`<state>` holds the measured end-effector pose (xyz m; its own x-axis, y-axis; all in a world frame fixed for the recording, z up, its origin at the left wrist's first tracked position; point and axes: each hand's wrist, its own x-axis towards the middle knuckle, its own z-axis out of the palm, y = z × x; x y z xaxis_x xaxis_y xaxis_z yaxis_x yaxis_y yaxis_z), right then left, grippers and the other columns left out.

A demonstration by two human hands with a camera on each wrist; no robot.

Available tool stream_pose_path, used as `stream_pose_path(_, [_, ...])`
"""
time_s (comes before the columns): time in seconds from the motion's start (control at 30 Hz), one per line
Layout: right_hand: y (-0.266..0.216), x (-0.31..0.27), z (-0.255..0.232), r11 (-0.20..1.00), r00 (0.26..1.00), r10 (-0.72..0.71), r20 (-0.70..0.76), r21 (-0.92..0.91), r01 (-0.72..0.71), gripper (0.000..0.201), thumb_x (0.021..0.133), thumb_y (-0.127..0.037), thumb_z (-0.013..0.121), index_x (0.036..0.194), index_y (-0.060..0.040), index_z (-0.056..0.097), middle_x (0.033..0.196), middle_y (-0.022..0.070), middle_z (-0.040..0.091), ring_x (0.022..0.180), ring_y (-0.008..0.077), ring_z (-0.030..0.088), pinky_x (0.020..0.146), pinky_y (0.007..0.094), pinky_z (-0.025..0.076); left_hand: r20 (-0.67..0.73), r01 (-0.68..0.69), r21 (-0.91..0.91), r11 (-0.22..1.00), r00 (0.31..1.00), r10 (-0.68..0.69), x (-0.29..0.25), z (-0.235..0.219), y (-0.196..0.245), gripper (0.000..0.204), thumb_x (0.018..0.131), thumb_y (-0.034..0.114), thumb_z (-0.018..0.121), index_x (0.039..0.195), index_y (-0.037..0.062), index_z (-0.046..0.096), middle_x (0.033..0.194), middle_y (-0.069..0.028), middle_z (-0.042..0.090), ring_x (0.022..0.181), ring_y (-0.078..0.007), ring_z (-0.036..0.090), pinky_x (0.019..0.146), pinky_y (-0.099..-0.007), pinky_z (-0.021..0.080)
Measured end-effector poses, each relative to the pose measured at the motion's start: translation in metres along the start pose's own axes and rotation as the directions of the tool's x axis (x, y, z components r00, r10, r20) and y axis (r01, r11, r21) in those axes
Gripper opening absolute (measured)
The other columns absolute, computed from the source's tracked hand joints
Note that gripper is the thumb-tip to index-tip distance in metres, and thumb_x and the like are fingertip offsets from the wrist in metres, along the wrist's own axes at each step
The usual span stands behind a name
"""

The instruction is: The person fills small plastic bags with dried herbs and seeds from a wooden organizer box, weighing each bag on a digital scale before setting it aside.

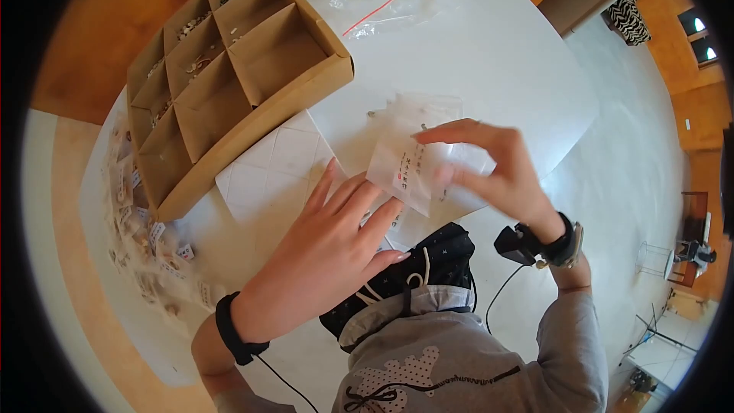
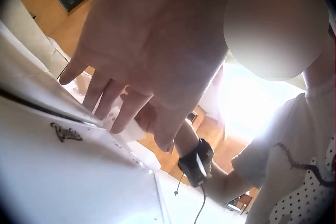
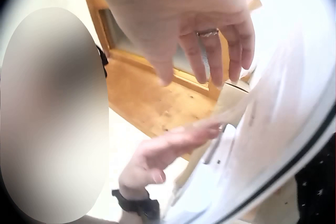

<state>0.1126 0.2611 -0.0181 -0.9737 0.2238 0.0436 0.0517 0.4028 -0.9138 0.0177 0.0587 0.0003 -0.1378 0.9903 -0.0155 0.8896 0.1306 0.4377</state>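
A translucent white packet with printed dark lettering (image 1: 404,172) lies between my two hands in the head view, over more pale packets (image 1: 436,107) on the table. My left hand (image 1: 325,248) is spread with its fingers extended, the fingertips right at the packet's near left edge. In the left wrist view its palm (image 2: 152,40) faces the camera with the fingers pointing down. My right hand (image 1: 501,176) hovers over the packet's right side, thumb and fingers apart. The right wrist view shows these right-hand fingers (image 3: 210,56) loosely extended with nothing between them.
A cardboard box with compartments (image 1: 298,88) stands at the back left, small items in some of them. A white quilted-looking sheet (image 1: 279,157) lies before it. Several small filled packets (image 1: 145,241) spread along the left edge. A clear zip bag (image 1: 413,4) lies at the back.
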Motion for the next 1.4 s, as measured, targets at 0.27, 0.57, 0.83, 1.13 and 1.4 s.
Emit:
stream_pose_path(0.27, [0.019, -0.002, 0.016, 0.978, 0.987, -0.146, 0.063, -0.142, 0.154, 0.027, 0.078, -0.011, 0.066, 0.102, 0.0002, 0.063, 0.102, 0.0131, 0.062, 0.098, 0.0257, 0.057, 0.079, 0.0342, 0.048, -0.134, 0.092, -0.013, 0.996, 0.987, -0.093, 0.009, -0.002, 0.007, 0.056, 0.068, 0.015, 0.069, 0.118, 0.0018, 0.046, 0.111, -0.0124, 0.045, 0.1, -0.0297, 0.045, 0.085, -0.0377, 0.039])
stream_pose_path(0.57, [0.022, 0.008, 0.003, 0.978, 0.978, 0.207, 0.024, 0.03, -0.208, 0.025, 0.089, -0.019, 0.054, 0.094, 0.0048, 0.063, 0.085, 0.0079, 0.065, 0.079, 0.0122, 0.059, 0.069, 0.0249, 0.047, 0.069, 0.059, 0.07, 0.996, 0.996, -0.063, 0.011, 0.01, 0.002, 0.067, 0.072, 0.037, 0.066, 0.127, 0.006, 0.042, 0.135, -0.0069, 0.038, 0.124, -0.0252, 0.035, 0.104, -0.0511, 0.021])
stream_pose_path(0.83, [0.025, 0.063, -0.062, 0.984, 0.948, 0.079, -0.307, 0.177, -0.025, 0.03, 0.092, -0.026, 0.049, 0.096, 0.0018, 0.06, 0.079, 0.0041, 0.062, 0.072, 0.0092, 0.059, 0.067, 0.0242, 0.048, 0.059, 0.06, 0.044, 0.997, 0.996, -0.062, 0.01, 0.018, 0.0, 0.069, 0.071, 0.046, 0.065, 0.123, 0.0053, 0.047, 0.132, -0.0081, 0.042, 0.121, -0.0247, 0.04, 0.105, -0.052, 0.016])
stream_pose_path(1.13, [-0.011, 0.058, -0.04, 0.926, 0.983, 0.131, -0.127, 0.37, -0.076, 0.035, 0.09, -0.03, 0.052, 0.101, 0.0031, 0.06, 0.087, 0.0079, 0.065, 0.081, 0.012, 0.062, 0.068, 0.0235, 0.049, -0.226, 0.057, -0.078, 0.995, 0.971, -0.074, 0.016, 0.015, -0.015, 0.059, 0.077, 0.04, 0.064, 0.115, -0.002, 0.047, 0.112, -0.0137, 0.053, 0.1, -0.0252, 0.053, 0.096, -0.0456, 0.035])
stream_pose_path(1.4, [-0.031, 0.052, 0.018, 0.823, 0.973, 0.142, 0.184, 0.523, -0.219, 0.029, 0.091, -0.024, 0.051, 0.103, 0.0015, 0.058, 0.09, 0.0047, 0.063, 0.082, 0.0102, 0.06, 0.071, 0.0232, 0.047, -0.228, -0.08, -0.963, 0.257, 0.748, -0.623, -0.02, -0.004, -0.023, 0.013, 0.087, 0.006, 0.056, 0.093, -0.0051, 0.058, 0.082, -0.0095, 0.063, 0.067, -0.0108, 0.057, 0.064, -0.0226, 0.048])
